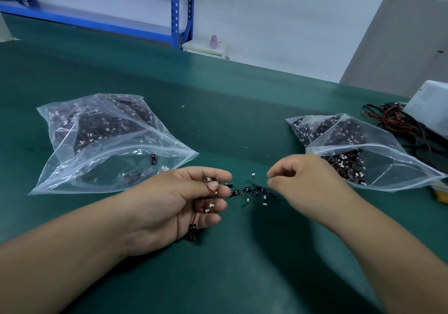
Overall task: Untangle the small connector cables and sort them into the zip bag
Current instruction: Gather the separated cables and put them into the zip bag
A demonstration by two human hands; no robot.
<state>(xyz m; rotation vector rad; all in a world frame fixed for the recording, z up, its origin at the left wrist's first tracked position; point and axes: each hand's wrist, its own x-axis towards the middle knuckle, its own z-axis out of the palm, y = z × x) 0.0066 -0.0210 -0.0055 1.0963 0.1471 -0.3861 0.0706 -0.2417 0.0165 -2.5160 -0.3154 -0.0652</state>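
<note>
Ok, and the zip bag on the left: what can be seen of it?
The left zip bag is clear, crinkled plastic, slumped on the green table. Its far half bulges with dark cables with white connectors; the near half holds only a few. Its near edge lies beyond the left hand; contact cannot be told.

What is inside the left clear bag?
The zip bag holds a heap of dark connector cables with white plugs, and a few loose ones. Anything buried beneath the heap is hidden.

You are seeing cables [252,191] lying centre frame on the table [242,119], between the left zip bag [109,144] and the right zip bag [363,153].
</note>
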